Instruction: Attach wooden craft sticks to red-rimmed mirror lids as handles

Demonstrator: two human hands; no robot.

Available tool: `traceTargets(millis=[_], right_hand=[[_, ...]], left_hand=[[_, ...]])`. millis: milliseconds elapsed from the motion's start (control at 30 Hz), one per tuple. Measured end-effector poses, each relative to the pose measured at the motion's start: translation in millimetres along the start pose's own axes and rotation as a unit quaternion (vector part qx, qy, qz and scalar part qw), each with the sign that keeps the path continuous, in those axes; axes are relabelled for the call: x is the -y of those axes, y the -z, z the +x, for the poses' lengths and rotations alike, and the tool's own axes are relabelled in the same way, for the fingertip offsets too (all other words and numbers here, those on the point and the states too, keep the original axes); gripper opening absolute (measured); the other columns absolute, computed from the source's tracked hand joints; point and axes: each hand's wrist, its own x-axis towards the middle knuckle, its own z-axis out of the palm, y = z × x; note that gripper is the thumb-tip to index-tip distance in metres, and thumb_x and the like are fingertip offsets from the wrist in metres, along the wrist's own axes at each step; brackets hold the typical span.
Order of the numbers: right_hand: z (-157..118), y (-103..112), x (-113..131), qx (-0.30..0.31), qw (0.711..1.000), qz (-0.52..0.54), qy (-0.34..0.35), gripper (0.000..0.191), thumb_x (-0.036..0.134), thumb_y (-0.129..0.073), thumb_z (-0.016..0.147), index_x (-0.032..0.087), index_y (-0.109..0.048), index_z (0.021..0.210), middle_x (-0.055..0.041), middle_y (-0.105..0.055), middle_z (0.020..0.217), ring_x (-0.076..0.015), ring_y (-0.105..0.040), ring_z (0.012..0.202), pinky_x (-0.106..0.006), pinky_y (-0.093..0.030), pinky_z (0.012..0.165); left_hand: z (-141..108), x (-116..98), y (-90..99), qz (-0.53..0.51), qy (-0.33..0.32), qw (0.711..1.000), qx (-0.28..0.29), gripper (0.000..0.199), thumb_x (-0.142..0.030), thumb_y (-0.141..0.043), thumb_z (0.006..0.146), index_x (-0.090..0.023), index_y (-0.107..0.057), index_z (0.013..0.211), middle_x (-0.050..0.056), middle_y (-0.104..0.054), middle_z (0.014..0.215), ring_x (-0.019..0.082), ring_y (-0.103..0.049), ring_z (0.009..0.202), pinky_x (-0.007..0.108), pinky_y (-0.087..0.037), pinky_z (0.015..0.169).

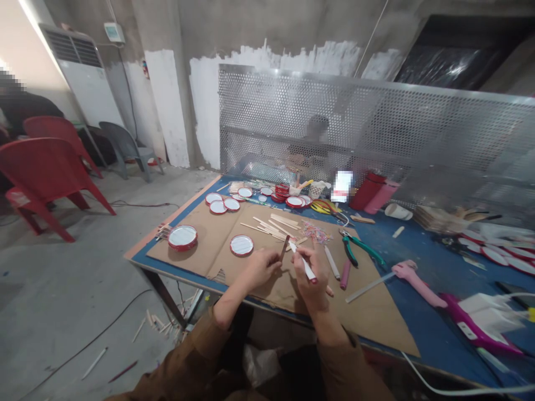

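My left hand (264,268) pinches a thin dark reddish-brown stick (285,248), which slants upward from the fingertips. In my right hand (310,274) is a white marker (304,264) with a dark red end, its tip pointing up toward the stick. Whether the tip touches the stick I cannot tell. Just beyond the hands lie several pale wooden sticks (271,227) on a cardboard sheet (200,256). A small round drum (241,245) with a red rim and white face rests left of my left hand.
A thicker red-rimmed drum (183,238) sits at the left. Green-handled pliers (363,245), colourful thread scraps (315,232) and a pink glue gun (418,283) are to the right. Red and pink bottles (368,190) stand before a perforated metal screen (284,117). Red chairs (50,172) are left.
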Motion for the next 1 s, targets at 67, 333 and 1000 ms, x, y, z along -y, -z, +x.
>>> traceTargets(millis=[67,333,1000], right_hand=[[-0.3,-0.3,-0.6,0.003,1.000,0.006,-0.002,0.010,0.027,-0.050,0.088,0.020,-0.057,0.092,-0.0034,-0.065,0.080,-0.0172,-0.063,0.072,-0.030,-0.050,0.066],[-1.5,-2.2,-3.5,-0.004,1.000,0.013,-0.015,0.012,0.027,-0.051,0.088,0.020,-0.058,0.094,-0.0041,-0.065,0.081,-0.0181,-0.064,0.074,-0.032,-0.051,0.070],[-1.8,-3.3,-5.6,-0.005,1.000,0.023,-0.012,0.015,0.027,-0.052,0.088,0.020,-0.057,0.099,-0.0056,-0.066,0.086,-0.0187,-0.065,0.078,-0.033,-0.052,0.071]], left_hand=[[-0.1,0.0,-0.1,-0.001,0.002,1.000,-0.003,0.013,-0.020,-0.056,0.082,-0.017,-0.058,0.069,0.000,-0.059,0.070,0.015,-0.050,0.071,0.024,-0.032,0.064],[-0.8,-1.3,0.9,-0.009,-0.011,1.000,-0.005,0.013,-0.019,-0.053,0.083,-0.017,-0.059,0.071,0.001,-0.060,0.073,0.015,-0.051,0.074,0.024,-0.034,0.066],[-0.7,-3.7,3.3,0.002,-0.002,1.000,0.006,0.015,-0.021,-0.052,0.083,-0.017,-0.060,0.071,0.001,-0.060,0.070,0.015,-0.051,0.072,0.025,-0.033,0.065]])
